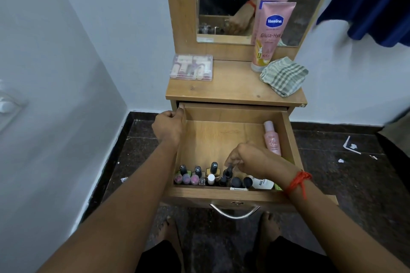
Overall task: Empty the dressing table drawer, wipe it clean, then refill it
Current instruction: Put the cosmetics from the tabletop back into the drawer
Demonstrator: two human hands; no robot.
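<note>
The wooden drawer (221,113) of the dressing table is pulled out. Several nail polish bottles (197,176) stand in rows along its front wall, and a pink bottle (272,138) lies by its right wall. My left hand (169,126) grips the drawer's left wall near the back. My right hand (250,158) is inside the drawer over the front row, its fingers pinching the cap of a dark nail polish bottle (227,174). A green-and-white checked cloth (284,76) lies folded on the table top (221,86) at the right.
A pink Vaseline tube (271,33) stands against the mirror (221,6). A clear box of small cosmetics (192,66) sits at the top's left. The drawer's metal handle (235,211) faces me. A blue cloth (372,2) hangs at the upper right. Paper scraps (351,145) lie on the dark floor.
</note>
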